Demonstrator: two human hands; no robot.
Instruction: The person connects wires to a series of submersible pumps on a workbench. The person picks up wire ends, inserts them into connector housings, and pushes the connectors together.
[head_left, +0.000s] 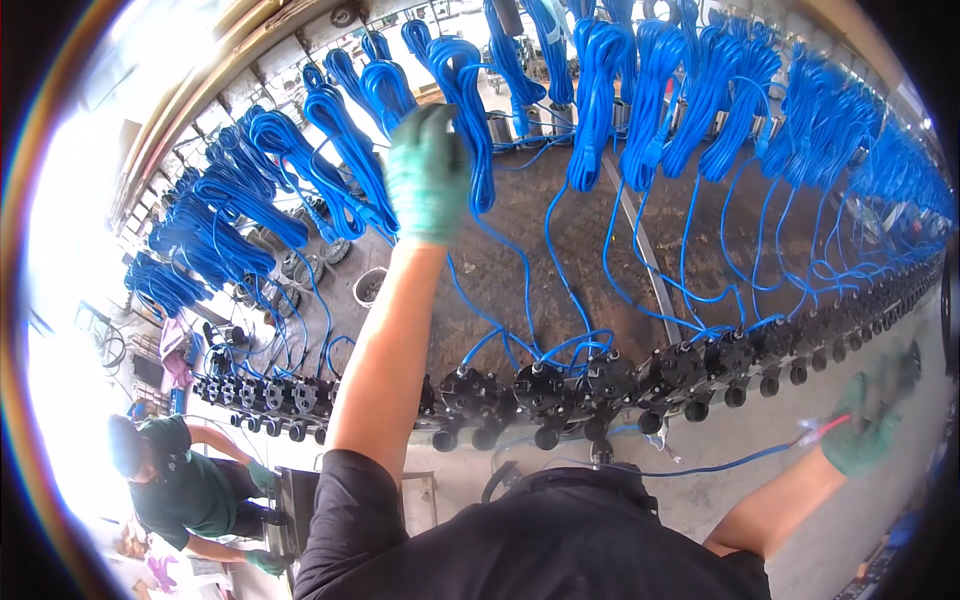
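Blue cable bundles hang far off. Left hand is up by one, right hand by a red cord end; I can't tell either grip.

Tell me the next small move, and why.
Probably steady the hanging blue cable bundle with the left hand: that hand is raised right by it, though its grip is unclear, while the right hand is far out to the side.
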